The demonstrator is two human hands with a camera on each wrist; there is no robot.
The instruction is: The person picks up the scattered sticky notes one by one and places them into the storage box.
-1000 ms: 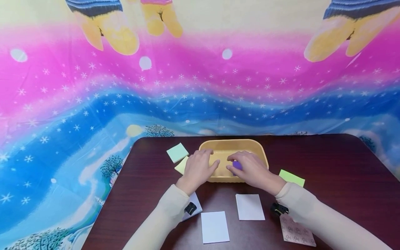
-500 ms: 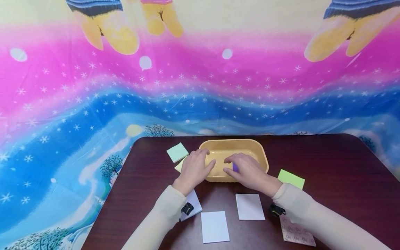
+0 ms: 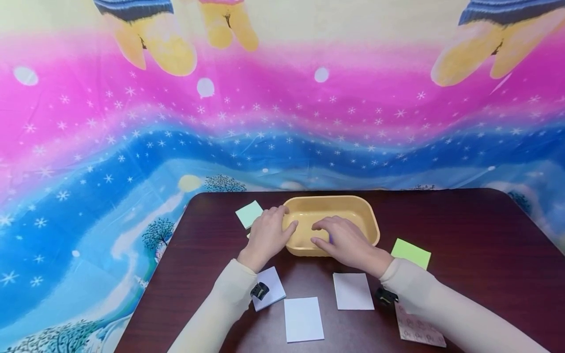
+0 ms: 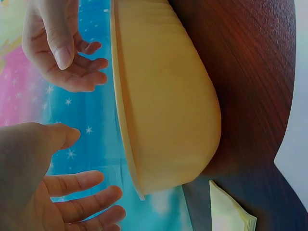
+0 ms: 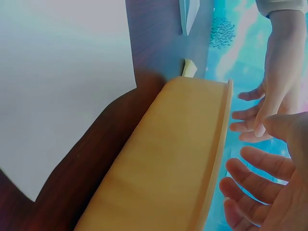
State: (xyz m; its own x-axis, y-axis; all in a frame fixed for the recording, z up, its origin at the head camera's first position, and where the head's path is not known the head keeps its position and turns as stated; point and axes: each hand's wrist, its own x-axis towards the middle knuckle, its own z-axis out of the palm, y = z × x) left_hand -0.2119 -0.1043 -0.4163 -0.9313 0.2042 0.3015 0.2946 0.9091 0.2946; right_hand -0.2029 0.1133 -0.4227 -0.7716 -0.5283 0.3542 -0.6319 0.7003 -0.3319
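Note:
A yellow plastic basin (image 3: 304, 247) stands at the back middle of the table. My left hand (image 3: 266, 235) hovers over its left end, fingers spread and loosely bent. Above the basin's right half is my right hand (image 3: 346, 240), thumb and fingers apart. Both wrist views show nothing between the fingers of the left hand (image 4: 72, 197) or the right hand (image 5: 269, 192); they stay above the rim. A sliver of a purple thing (image 3: 330, 239) shows past the right hand, mostly hidden; its kind cannot be told.
Paper pads lie about the dark table (image 3: 468, 255): a mint pad (image 3: 249, 214) and a partly hidden pale yellow pad (image 4: 231, 211) at left, a lime pad (image 3: 411, 253) at right. Nearer are white pads (image 3: 304, 319), a lavender-white pad (image 3: 270, 288) and a patterned pinkish pad (image 3: 417, 326).
Both hands have drifted a little left and toward the person. The right hand now covers more of the purple thing. The left hand uncovers more of the basin's left end; basin and pads stay put.

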